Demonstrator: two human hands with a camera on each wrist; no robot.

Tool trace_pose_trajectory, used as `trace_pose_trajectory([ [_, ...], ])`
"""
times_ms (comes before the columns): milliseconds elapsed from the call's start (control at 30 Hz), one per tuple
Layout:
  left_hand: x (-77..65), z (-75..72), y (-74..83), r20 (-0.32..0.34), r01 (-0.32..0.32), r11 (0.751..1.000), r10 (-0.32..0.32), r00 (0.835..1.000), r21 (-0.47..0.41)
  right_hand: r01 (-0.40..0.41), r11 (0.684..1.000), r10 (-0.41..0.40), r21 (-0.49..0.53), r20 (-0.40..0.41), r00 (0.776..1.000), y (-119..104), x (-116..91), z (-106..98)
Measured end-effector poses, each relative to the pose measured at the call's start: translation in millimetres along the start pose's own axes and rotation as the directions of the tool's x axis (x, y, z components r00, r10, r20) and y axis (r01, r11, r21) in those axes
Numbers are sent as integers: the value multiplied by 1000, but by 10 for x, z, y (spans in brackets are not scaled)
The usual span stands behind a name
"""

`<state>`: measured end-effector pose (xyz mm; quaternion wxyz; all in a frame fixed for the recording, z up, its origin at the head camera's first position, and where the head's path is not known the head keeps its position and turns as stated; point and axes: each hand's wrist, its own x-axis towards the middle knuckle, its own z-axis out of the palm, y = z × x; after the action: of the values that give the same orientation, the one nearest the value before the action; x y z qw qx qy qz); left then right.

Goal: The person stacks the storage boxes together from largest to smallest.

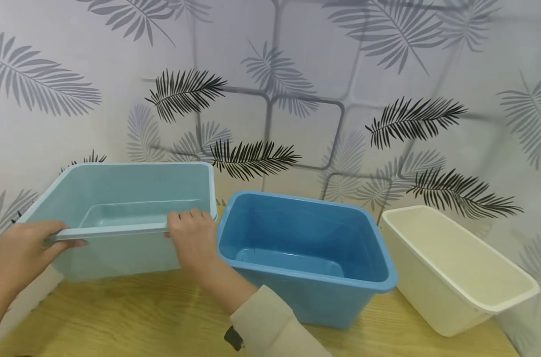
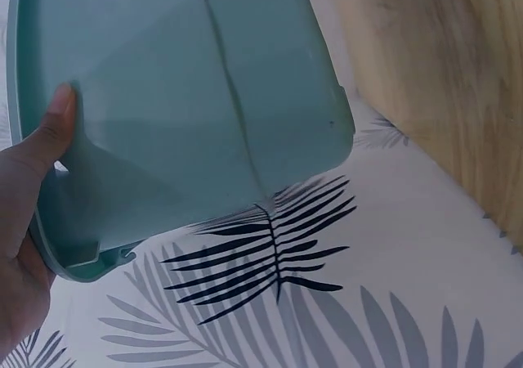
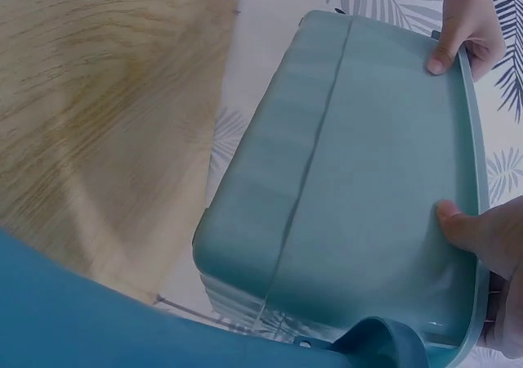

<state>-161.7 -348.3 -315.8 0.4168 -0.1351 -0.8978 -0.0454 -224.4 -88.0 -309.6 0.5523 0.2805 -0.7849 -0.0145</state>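
A pale teal plastic bin (image 1: 132, 250) is at the left in the head view, its inside visible from above. My left hand (image 1: 25, 253) grips its front rim near the left corner, with the thumb against the outer wall. Toward the right end of the same rim, my right hand (image 1: 194, 238) holds on with fingers over the edge and the thumb (image 3: 458, 225) on the outside. In the right wrist view, patterned covering shows between the teal bin's lower edge and the table, so the bin looks raised. A blue bin (image 1: 301, 282) stands just right of it.
A cream bin (image 1: 431, 282) stands angled at the right of the wooden table (image 1: 119, 317). Behind everything rises a wall covering with leaf patterns (image 1: 297, 129). The right forearm, in a beige sleeve (image 1: 270, 317), passes in front of the blue bin.
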Motion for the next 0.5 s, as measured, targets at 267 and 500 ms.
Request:
trace_pose_trajectory([
  [267, 108, -90, 15, -16, -7, 1000, 7, 1000, -21, 25, 998, -27, 54, 39, 999, 122, 32, 2],
  [500, 187, -166, 31, -3, 4, 1000, -4, 1000, -4, 22, 997, -23, 75, 15, 1000, 192, 126, -78],
])
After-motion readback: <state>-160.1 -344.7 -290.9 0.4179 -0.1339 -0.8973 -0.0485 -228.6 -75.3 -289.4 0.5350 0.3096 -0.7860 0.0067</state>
